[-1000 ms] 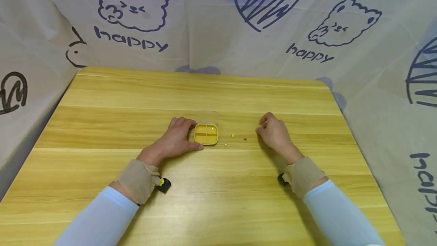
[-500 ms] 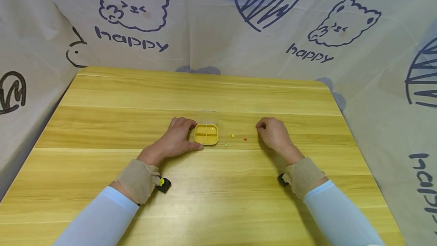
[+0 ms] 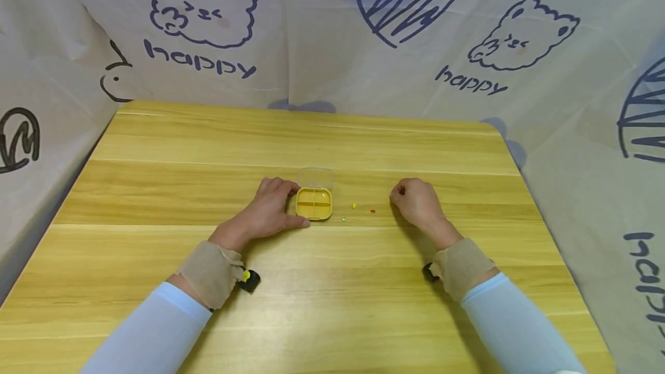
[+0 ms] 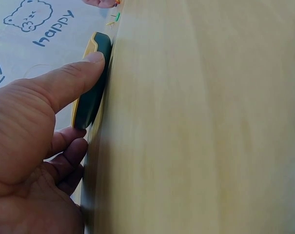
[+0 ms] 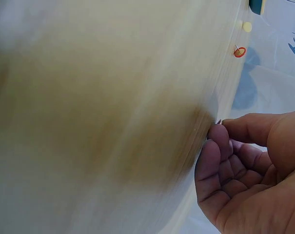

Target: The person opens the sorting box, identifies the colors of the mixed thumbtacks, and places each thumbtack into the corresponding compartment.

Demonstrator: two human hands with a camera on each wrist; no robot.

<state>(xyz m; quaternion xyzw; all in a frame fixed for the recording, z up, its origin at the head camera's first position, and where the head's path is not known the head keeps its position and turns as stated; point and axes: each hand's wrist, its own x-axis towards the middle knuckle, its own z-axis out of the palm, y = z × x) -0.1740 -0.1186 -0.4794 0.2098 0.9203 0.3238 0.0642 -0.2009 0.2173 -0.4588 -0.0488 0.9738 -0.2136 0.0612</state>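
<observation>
The right hand (image 3: 417, 202) is newly pinching a tiny item (image 5: 219, 122), seemingly securing it, the left hand (image 3: 266, 211) gripping the four-compartment pillbox (image 3: 314, 204).

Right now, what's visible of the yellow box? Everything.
The yellow box has rounded corners, looks like plastic, and crossing dividers split it into four compartments. Its clear lid is open toward the far side. The left wrist view shows a dark green outer wall under a yellow rim. It sits flat on the wooden table, held by the left hand: thumb against the near side, a finger at the far-left corner. A bright speck in the far-right compartment could be glint; can't tell.
</observation>
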